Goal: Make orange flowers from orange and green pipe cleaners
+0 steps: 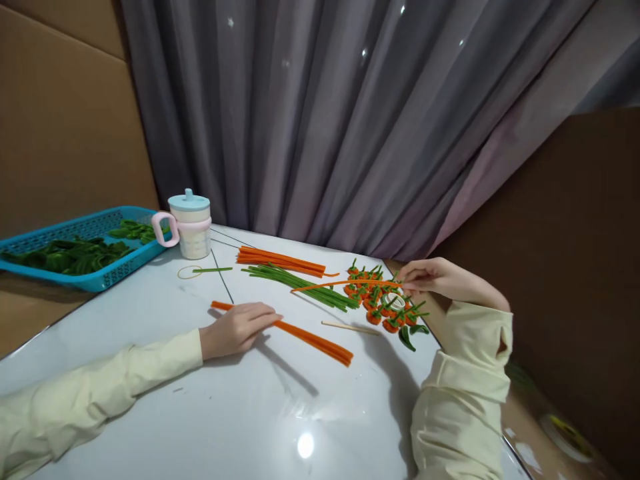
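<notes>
My left hand is closed around a bundle of orange pipe cleaners, held slightly above the white table. Pinched in my right hand is a single orange pipe cleaner, which stretches leftward over a bunch of green pipe cleaners. Behind the green ones lies another orange bunch. Under and beside my right hand sit several small orange pipe-cleaner shapes with green stems. A white ring-shaped roll rests among them, and dark green leaf shapes lie in front.
A thin wooden stick lies mid-table. At the back left stands a lidded cup with a pink handle, beside a blue basket of green leaf shapes. A loop of band touches a short green pipe cleaner. Curtains hang behind.
</notes>
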`<move>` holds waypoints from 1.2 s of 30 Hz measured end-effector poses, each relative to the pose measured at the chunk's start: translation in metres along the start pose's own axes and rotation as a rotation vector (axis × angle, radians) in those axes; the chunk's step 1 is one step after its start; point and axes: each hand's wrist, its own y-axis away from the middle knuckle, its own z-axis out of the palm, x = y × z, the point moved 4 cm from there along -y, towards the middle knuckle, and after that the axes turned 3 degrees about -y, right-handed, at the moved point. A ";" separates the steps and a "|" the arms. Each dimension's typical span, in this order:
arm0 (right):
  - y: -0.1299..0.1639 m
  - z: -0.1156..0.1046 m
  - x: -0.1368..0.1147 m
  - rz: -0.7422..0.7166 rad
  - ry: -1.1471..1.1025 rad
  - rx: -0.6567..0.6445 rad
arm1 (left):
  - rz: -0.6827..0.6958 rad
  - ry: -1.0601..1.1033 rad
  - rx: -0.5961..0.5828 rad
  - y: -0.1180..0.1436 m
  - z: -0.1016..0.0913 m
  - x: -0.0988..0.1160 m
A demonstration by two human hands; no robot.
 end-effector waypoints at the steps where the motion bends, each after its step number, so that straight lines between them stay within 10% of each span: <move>1: -0.004 0.000 0.001 -0.019 -0.032 0.024 | 0.026 0.010 -0.060 0.001 0.004 0.004; 9: -0.051 0.021 -0.006 -0.192 -0.277 0.121 | 0.024 0.038 -0.352 0.007 0.023 0.010; 22: -0.152 0.121 0.021 -0.217 -0.021 0.166 | -0.041 0.067 -0.364 0.005 0.023 0.007; 36: -0.147 0.111 0.023 -0.355 0.165 0.384 | -0.104 0.124 -0.320 0.007 0.023 0.003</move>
